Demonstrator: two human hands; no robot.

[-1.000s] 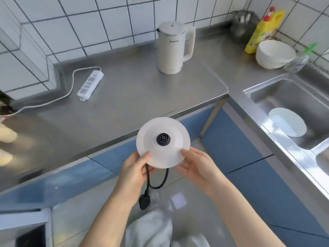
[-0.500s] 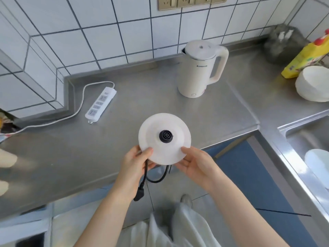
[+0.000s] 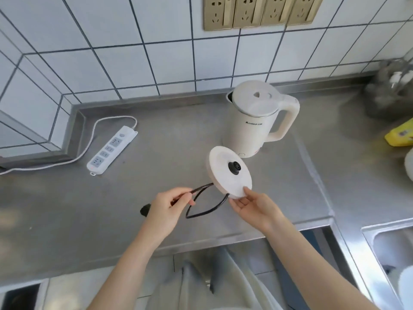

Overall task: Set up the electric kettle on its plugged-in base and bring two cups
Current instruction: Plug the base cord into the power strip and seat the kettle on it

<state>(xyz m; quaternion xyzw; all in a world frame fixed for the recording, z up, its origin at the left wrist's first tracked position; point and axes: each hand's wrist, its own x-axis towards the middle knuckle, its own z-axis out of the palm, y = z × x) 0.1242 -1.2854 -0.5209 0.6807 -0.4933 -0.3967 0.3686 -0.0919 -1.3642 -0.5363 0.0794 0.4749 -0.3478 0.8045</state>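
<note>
The round white kettle base (image 3: 225, 171) with its black centre connector is held tilted above the steel counter (image 3: 156, 153), just in front of the cream electric kettle (image 3: 252, 121). My right hand (image 3: 254, 209) grips the base's near rim. My left hand (image 3: 169, 204) is closed on the base's black cord (image 3: 201, 206), which loops between the hands; the black plug (image 3: 145, 209) sticks out at the left of that hand. The kettle stands upright on the counter, lid shut, handle to the right. No cups are clearly visible.
A white power strip (image 3: 111, 151) lies at the counter's back left, its cable trailing left. Gold wall sockets (image 3: 259, 12) sit above the kettle. A yellow bottle (image 3: 400, 133) and a white bowl edge (image 3: 409, 166) are at right, a sink (image 3: 393, 253) at lower right.
The base has moved forward over the counter, close to the kettle. My left hand has left the base's rim and taken hold of the cord, while my right hand still holds the base.
</note>
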